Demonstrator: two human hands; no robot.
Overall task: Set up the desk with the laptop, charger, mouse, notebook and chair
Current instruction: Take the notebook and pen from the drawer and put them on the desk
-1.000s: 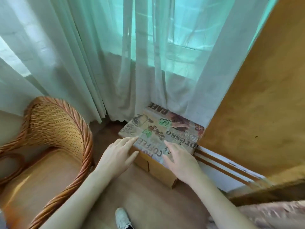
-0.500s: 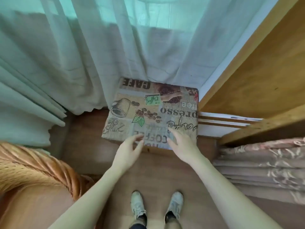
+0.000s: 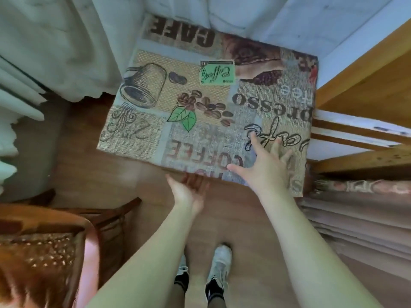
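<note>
A low wooden stool with a padded coffee-print top [image 3: 200, 103] stands on the floor against the curtain, straight below me. My right hand [image 3: 266, 170] lies flat on its near right corner, fingers spread. My left hand [image 3: 189, 192] is turned palm up at the stool's front edge; its fingertips reach under the edge into shadow and the thumb sticks out to the left. A wicker chair [image 3: 44, 241] shows at the lower left, partly cut off by the frame. No laptop, charger, mouse or notebook is in view.
Pale green curtains [image 3: 55, 41] hang behind and left of the stool. A wooden furniture panel [image 3: 367, 74] rises on the right, with a striped white board [image 3: 355, 130] beside the stool and folded brownish fabric [image 3: 355, 218] below it. My shoes [image 3: 220, 263] stand on the wood floor.
My view has tilted down and come closer to the stool. My left hand has turned palm up and slid under the front edge; my right hand has spread flat on the top.
</note>
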